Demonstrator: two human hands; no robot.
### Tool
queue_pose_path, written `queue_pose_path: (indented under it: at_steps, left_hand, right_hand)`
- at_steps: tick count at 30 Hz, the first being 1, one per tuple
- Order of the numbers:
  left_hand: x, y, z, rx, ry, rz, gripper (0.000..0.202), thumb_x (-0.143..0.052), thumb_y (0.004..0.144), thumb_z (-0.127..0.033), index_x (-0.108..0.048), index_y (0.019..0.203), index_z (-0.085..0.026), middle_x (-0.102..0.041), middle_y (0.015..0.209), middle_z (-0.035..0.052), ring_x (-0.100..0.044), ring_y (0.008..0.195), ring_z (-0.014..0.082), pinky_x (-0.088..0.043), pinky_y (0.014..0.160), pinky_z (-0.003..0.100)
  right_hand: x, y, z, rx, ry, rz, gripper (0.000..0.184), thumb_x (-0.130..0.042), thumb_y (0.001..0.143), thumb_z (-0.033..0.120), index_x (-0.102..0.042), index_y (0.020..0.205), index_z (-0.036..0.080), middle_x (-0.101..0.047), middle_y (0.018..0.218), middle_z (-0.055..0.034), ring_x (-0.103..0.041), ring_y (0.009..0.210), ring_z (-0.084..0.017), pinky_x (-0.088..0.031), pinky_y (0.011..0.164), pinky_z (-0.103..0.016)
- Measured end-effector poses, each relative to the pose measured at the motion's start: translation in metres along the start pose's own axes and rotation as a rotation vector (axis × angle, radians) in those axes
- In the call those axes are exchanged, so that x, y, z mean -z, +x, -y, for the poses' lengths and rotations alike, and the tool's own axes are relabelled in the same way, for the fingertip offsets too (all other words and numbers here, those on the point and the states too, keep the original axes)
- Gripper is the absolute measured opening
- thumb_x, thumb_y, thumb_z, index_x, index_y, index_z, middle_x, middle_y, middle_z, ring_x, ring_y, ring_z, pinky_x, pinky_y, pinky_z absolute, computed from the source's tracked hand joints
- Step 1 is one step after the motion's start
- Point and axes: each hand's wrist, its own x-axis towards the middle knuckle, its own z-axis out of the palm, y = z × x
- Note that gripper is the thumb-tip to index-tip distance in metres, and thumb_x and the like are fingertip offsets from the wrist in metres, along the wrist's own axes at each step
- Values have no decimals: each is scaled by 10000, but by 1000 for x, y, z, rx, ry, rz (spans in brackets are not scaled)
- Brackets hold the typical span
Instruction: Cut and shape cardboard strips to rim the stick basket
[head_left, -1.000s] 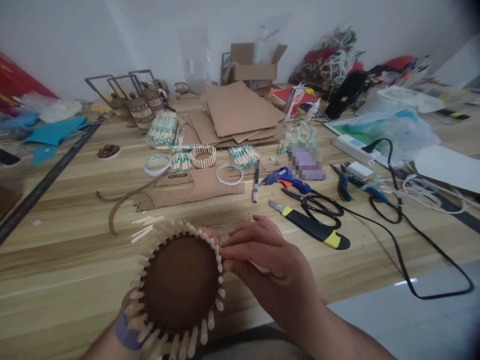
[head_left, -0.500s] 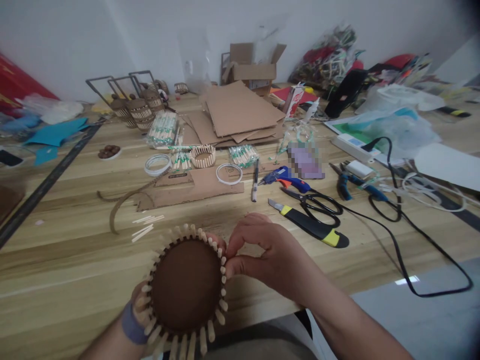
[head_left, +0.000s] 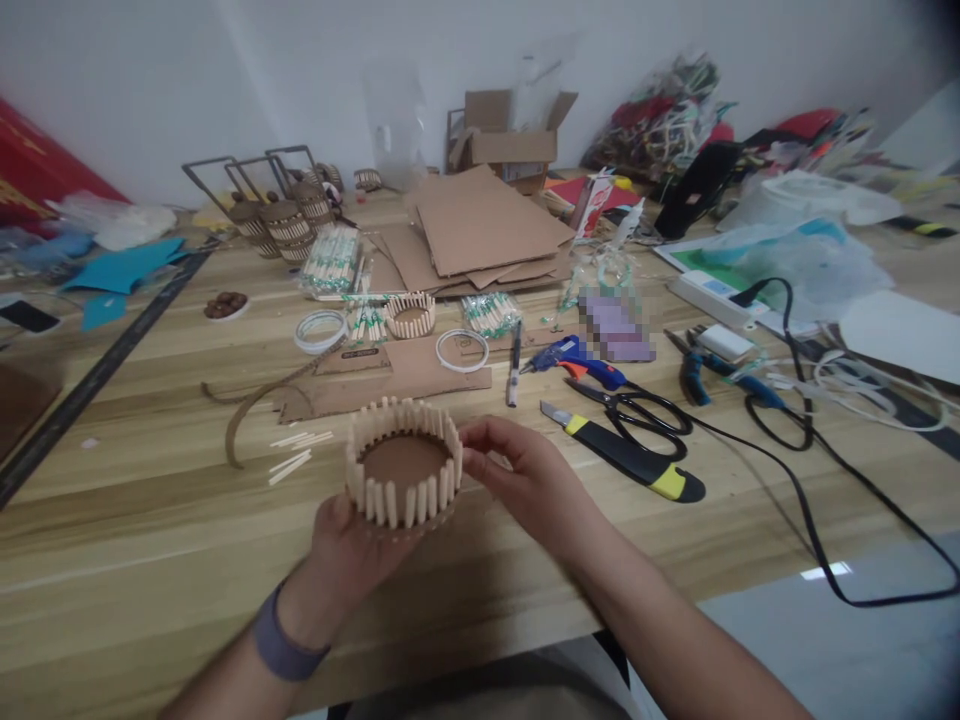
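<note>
A round little basket (head_left: 403, 462), a brown cardboard disc ringed with short pale wooden sticks, is held upright above the wooden table (head_left: 150, 520). My left hand (head_left: 352, 550) cups it from below, fingers wrapped under its base. My right hand (head_left: 517, 475) grips the basket's right rim with thumb and fingertips. A grey band sits on my left wrist.
Ahead lie loose sticks (head_left: 289, 455), a cardboard piece (head_left: 390, 375) with tape rings, another small stick basket (head_left: 410, 312), a marker, a blue glue gun (head_left: 574, 357), scissors (head_left: 637, 405), a yellow-black utility knife (head_left: 630, 458) and a black cable (head_left: 810, 500). Cardboard sheets (head_left: 480, 225) and clutter fill the back.
The basket was tipped toward me near my lap, showing its round bottom; now it is turned upright and moved forward over the table, both hands still on it.
</note>
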Motion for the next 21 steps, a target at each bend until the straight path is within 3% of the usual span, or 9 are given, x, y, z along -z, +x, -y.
queue_pose_path:
  at_steps: [2,4,7,10,12,16,19,21]
  left_hand:
    - [-16,10,-4,-54,49,-3,678,-771,772,-476,-556,1387,-287,-696,1279,48,-604,1240,273,-494,1039,334]
    - [-31,17,-7,-120,127,-51,717,-834,734,-427,-563,1381,-278,-703,1259,46,-603,1238,268,-481,1047,308]
    - [-45,18,-6,-188,303,-142,887,-923,609,-435,-557,1390,-224,-723,1191,84,-634,1171,327,-521,987,365]
    - [-50,14,-2,-180,424,-185,988,-960,535,-426,-537,1404,-225,-721,1183,95,-653,1116,354,-546,917,398]
    - [-51,12,0,-147,447,-160,953,-946,569,-427,-533,1408,-241,-705,1219,97,-637,1144,355,-537,933,412]
    - [-51,8,1,-127,449,11,824,-869,676,-500,-552,1396,-255,-650,1322,98,-555,1270,353,-446,1074,453]
    - [-47,8,2,-88,315,84,741,-705,758,-678,-598,1353,-249,-645,1340,84,-511,1327,338,-370,1145,466]
    - [-45,8,4,-20,119,52,675,-593,833,-716,-605,1345,-275,-638,1362,60,-526,1322,320,-414,1116,468]
  right_hand:
    - [-1,-3,-4,41,-16,-42,271,-549,964,402,-701,1046,192,-754,1042,-80,-685,980,-208,-517,874,-356]
    - [-3,-7,-5,94,34,-30,423,-504,980,520,-658,1197,191,-710,1209,-119,-652,1124,-232,-487,983,-393]
    - [-9,-12,-2,178,59,27,722,-566,862,705,-539,1366,189,-623,1355,-144,-577,1250,-272,-442,1062,-415]
    - [-17,-16,-2,196,65,41,896,-642,751,756,-463,1420,188,-632,1322,-138,-569,1250,-296,-450,1058,-410]
    - [-21,-18,-7,182,65,18,992,-652,738,759,-367,1492,181,-606,1351,-156,-547,1277,-314,-433,1078,-435]
    - [-23,-24,-18,154,-7,-16,1159,-648,731,768,-130,1593,191,-456,1504,-196,-399,1411,-348,-342,1149,-507]
    - [-22,-27,-21,154,-42,-11,1135,-585,761,785,-100,1600,194,-426,1526,-201,-381,1427,-341,-325,1163,-503]
    - [-24,-27,-23,190,-77,-17,1083,-537,792,786,-124,1596,190,-418,1529,-204,-376,1430,-338,-317,1169,-502]
